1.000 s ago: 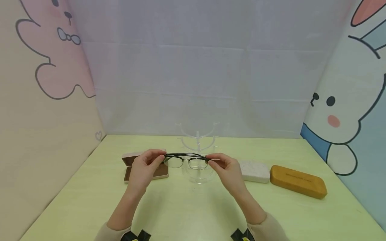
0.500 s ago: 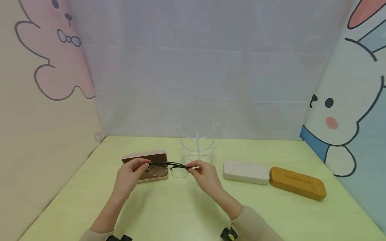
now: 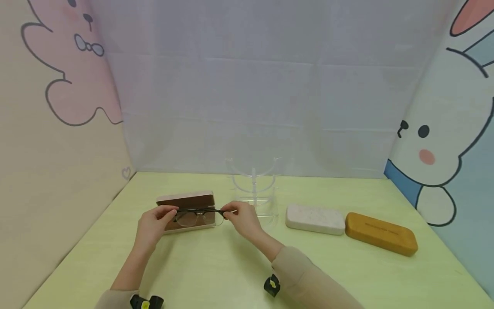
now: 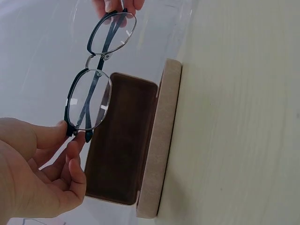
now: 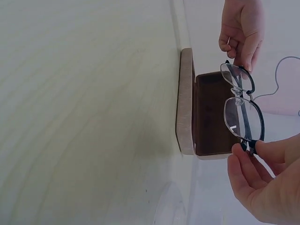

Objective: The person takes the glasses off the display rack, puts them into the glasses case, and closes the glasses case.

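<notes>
Both hands hold a pair of eyeglasses (image 3: pixel 198 211) with black upper rims, thin metal lower rims and folded temples. My left hand (image 3: pixel 152 226) pinches one end of the frame between thumb and fingers, and my right hand (image 3: pixel 244 220) pinches the other. In the head view the glasses overlap an open glasses case (image 3: pixel 189 230) with a pale shell and brown lining. The left wrist view shows the case's brown lid interior (image 4: pixel 123 140) behind the lenses. Seen from the right wrist, the folded temples (image 5: pixel 245 119) lie behind the lenses.
A clear plastic glasses display stand (image 3: pixel 254 189) stands behind and right of the hands. On the right side of the table lie a closed white glasses case (image 3: pixel 315 219) and a closed mustard-yellow case (image 3: pixel 381 233). A white backdrop (image 3: pixel 262 94) rises along the table's far edge.
Both hands have carried the eyeglasses left and slightly down, from in front of the clear stand to over the open case. The white case has come fully into view.
</notes>
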`<state>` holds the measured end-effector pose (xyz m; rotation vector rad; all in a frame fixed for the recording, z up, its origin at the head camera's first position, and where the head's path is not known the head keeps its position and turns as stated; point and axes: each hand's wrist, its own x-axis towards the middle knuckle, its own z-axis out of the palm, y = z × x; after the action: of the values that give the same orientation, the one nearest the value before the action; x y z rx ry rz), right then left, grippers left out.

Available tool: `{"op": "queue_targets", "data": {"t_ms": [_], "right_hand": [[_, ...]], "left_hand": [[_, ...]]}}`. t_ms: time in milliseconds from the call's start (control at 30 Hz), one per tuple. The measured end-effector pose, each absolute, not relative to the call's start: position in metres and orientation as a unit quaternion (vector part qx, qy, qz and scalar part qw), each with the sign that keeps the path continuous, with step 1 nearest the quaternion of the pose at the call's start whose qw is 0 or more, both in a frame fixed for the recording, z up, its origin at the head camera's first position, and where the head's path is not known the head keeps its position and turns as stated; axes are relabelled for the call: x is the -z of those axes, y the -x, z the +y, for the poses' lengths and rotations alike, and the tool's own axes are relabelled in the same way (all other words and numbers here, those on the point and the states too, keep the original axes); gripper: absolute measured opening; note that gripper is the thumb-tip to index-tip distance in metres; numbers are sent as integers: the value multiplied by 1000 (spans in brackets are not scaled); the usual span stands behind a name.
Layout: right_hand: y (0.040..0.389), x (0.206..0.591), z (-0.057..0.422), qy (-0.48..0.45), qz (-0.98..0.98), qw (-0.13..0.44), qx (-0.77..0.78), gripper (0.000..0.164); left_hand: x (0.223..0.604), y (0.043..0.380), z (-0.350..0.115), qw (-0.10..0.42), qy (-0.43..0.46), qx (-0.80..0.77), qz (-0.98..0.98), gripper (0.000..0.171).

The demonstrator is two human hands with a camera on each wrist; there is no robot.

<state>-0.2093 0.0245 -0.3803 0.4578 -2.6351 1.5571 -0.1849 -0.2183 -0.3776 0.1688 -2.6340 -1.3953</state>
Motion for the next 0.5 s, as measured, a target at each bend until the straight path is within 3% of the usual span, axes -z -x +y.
{"op": "queue_targets", "data": {"t_ms": [500], "right_hand": [[237, 402, -10, -110, -860, 37, -497, 7]], "left_hand": [[397, 201, -234, 112, -156, 450, -872, 31]]}}
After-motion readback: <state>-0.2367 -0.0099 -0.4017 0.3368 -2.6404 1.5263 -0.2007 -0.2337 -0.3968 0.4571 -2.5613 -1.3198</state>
